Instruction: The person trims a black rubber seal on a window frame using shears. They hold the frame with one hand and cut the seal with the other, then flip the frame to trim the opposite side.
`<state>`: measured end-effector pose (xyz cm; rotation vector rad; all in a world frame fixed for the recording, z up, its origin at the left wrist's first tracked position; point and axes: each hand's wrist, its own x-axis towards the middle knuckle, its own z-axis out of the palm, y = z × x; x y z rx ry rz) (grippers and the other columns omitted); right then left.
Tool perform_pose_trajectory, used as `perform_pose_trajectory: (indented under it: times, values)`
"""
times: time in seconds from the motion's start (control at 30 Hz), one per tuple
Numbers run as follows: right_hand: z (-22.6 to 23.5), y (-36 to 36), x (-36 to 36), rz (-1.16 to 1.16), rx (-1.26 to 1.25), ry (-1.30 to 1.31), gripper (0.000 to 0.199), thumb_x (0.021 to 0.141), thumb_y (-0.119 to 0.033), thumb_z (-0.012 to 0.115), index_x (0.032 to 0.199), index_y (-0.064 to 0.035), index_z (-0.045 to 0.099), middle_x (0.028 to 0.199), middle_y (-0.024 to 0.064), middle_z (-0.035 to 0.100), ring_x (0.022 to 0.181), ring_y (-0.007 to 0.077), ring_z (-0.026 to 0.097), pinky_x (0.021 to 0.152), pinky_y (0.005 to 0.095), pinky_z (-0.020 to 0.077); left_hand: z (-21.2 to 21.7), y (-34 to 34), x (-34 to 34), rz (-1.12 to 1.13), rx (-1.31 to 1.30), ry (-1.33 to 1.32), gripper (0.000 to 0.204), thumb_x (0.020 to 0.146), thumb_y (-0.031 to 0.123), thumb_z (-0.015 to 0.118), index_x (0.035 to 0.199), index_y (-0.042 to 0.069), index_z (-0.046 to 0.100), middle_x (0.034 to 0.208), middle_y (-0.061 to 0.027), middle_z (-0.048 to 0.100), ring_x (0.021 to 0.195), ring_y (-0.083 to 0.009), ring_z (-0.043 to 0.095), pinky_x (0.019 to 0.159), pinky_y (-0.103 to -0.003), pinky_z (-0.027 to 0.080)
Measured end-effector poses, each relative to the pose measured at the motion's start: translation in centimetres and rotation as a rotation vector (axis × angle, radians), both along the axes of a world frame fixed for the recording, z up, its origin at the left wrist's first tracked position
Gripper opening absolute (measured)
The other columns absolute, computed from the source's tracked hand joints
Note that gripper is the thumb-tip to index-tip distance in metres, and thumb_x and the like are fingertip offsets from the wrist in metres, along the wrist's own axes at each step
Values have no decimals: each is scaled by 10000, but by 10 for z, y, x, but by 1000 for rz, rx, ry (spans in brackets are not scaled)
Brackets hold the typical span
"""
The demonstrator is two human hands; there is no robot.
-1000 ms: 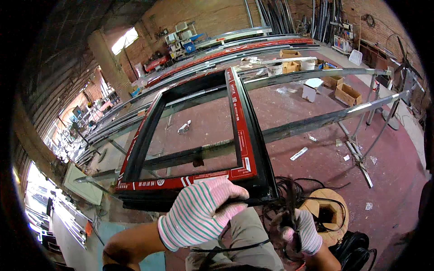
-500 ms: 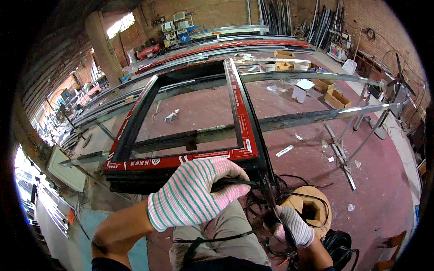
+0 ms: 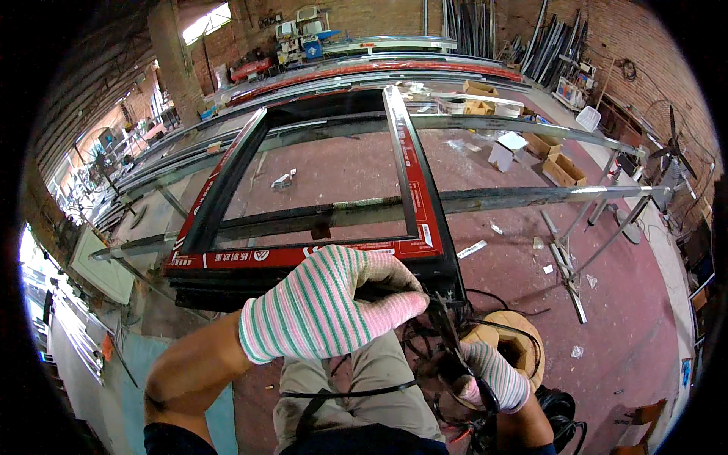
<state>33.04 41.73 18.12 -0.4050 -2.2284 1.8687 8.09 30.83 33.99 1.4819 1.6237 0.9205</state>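
My left hand (image 3: 326, 303), in a striped pink, green and white glove, pinches a black rubber strip (image 3: 371, 293) between thumb and fingers. It sits just over the near edge of a window frame (image 3: 334, 252), black with red printed film along its top faces. My gloved right hand (image 3: 497, 375) is lower and to the right, closed around what look like dark scissors (image 3: 446, 324). Their blades point up toward the fingertips of my left hand, at the frame's near right corner. Whether the blades touch the strip is hard to make out.
Two long metal rails (image 3: 523, 199) support the frame. A cardboard spool (image 3: 509, 331) with black strip around it stands beside my right hand, with black coils (image 3: 561, 413) below. Open cardboard boxes (image 3: 563, 168) and a black fan (image 3: 672, 148) are at the right.
The view has shifted slightly. My left hand's fingertips and the blades are closer together, and the blades look more open than before. Both hands keep their grips.
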Motion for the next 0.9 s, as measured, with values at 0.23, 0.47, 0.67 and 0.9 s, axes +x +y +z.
perform_pose_trajectory:
  times: [0.23, 0.47, 0.67, 0.9]
  values:
    - [16, 2, 1, 45, -49, -31, 829, 865, -796, 608, 1093, -1, 661, 857, 105, 686, 799, 202, 665, 742, 362, 526, -4, 0, -3, -25, 10, -35, 241, 946, 201, 721, 1055, -11, 759, 931, -61, 763, 876, -97, 680, 831, -283, 549]
    - [15, 5, 5, 54, -51, -38, 834, 870, -789, 611, 1135, 1, 644, 899, 118, 688, 835, 223, 663, 775, 371, 524, -6, 2, -4, -6, -19, -49, 234, 945, 196, 725, 1048, -12, 759, 929, -57, 763, 883, -100, 682, 841, -285, 548]
    - [10, 1, 6, 8, -80, -52, 798, 895, -750, 616, 1147, 7, 645, 892, 129, 684, 822, 245, 656, 777, 381, 524, -5, 3, -4, -20, -24, -63, 231, 943, 195, 738, 1043, -13, 754, 927, -58, 760, 891, -104, 684, 844, -286, 546]
    - [22, 1, 7, 22, -16, -30, 674, 939, -616, 653, 1165, 18, 646, 900, 164, 700, 816, 274, 669, 791, 392, 529, -4, 1, -6, -42, -8, -35, 233, 951, 198, 733, 1048, -13, 752, 932, -63, 758, 895, -110, 683, 841, -285, 545]
